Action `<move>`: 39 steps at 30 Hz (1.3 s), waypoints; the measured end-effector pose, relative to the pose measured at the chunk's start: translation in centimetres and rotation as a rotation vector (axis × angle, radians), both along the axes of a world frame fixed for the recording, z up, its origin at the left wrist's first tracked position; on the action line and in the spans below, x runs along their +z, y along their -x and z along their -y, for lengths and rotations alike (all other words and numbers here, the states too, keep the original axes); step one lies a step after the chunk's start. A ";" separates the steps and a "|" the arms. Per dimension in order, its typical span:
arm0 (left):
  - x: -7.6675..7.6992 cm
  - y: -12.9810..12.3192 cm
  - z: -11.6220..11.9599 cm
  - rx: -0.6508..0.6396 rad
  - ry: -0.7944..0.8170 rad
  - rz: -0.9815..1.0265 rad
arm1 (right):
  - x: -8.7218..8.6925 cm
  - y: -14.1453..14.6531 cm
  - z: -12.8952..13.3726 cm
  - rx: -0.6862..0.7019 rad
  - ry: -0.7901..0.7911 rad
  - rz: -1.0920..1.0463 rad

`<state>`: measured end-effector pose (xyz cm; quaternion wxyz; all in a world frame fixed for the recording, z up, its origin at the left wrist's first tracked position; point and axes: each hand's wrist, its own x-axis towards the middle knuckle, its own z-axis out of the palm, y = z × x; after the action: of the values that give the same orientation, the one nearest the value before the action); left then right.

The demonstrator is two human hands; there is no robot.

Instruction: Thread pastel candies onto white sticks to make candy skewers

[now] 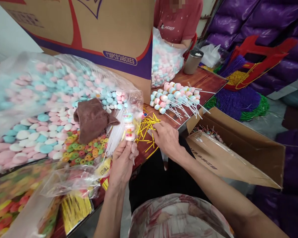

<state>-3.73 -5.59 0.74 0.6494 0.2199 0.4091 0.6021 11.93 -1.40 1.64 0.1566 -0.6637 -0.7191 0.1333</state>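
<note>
My left hand (124,153) is closed around the gathered bottom of a clear bag. Inside that bag stands a marshmallow skewer (129,127), upright, with pastel marshmallows and coloured candy rings on it. My right hand (166,137) has its fingertips pinched together at the edge of a loose pile of yellow twist ties (147,127), seemingly on one of them. Left of the skewer lie clear plastic bags (114,132) in a stack. A brown cloth (91,120) rests on loose marshmallows (43,135) and candy rings (86,148).
Marshmallow skewers (176,96) lie piled on the wooden table (211,79). A large carton (94,36) stands behind. An open cardboard box (238,155) with wrapped pieces sits at right. Across the table, a person in a red shirt (178,23) is near a marshmallow bag (166,61) and a tumbler (193,62).
</note>
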 end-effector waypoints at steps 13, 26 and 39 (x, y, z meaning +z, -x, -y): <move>-0.8 -0.6 -1.4 0.063 0.014 0.058 | -2.1 1.3 -2.9 0.024 -0.008 0.248; -1.8 -2.0 -2.1 0.178 -0.084 -0.185 | -0.9 0.3 0.0 0.271 -0.005 -1.023; -1.4 -3.1 -1.4 0.095 -0.261 -0.334 | -1.4 2.2 1.2 -0.043 0.131 -1.235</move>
<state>-0.64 -4.15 -0.67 0.5095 0.3795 0.4394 0.6351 9.68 -2.57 0.20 0.5056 -0.4867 -0.4724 0.5333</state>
